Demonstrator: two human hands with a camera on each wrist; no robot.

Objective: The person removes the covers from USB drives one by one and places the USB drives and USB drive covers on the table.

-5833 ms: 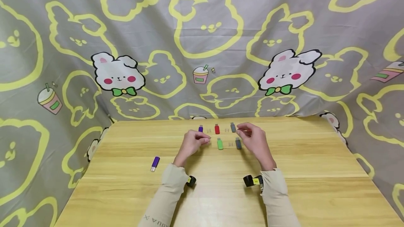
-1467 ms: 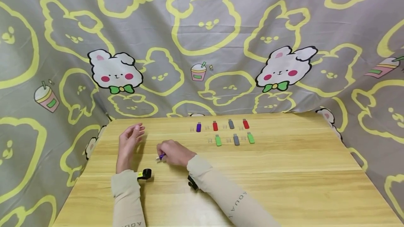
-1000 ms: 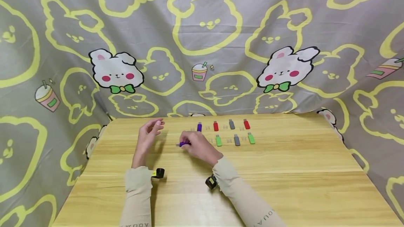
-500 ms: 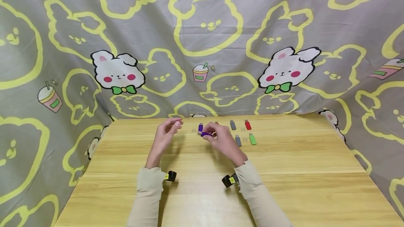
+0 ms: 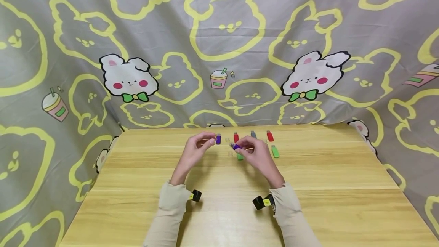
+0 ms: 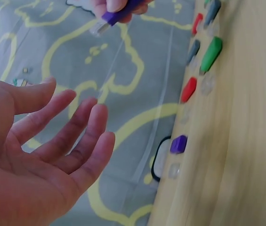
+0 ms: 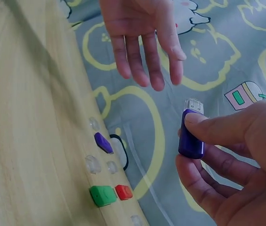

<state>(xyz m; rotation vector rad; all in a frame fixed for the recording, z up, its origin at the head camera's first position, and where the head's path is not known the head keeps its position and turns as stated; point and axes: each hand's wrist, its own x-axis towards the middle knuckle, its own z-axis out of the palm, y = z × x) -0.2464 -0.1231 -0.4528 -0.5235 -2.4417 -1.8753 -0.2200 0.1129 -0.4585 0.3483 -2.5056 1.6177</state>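
My right hand (image 5: 256,151) pinches a purple USB flash drive (image 7: 191,136) between thumb and fingers, raised above the table. A clear cap (image 7: 194,104) still covers its plug end, which points toward my left hand. My left hand (image 5: 196,147) hovers to the left with fingers spread and loosely bent, holding nothing. On the table behind, another purple flash drive (image 5: 218,140) lies in line with a red flash drive (image 5: 236,137), a grey one and a second red one (image 5: 270,136). A green flash drive (image 5: 240,156) is partly covered by my right hand.
Clear caps (image 7: 93,164) lie beside the uncapped drives. At the right end of the nearer row is another green flash drive (image 5: 275,151). The wooden table (image 5: 219,216) ends at a patterned grey curtain (image 5: 247,104) behind the rows.
The right hand has picked up the purple flash drive from the table's left and carried it right, toward the rows. The left hand has followed rightward. A red and a green drive joined the rows' right ends.
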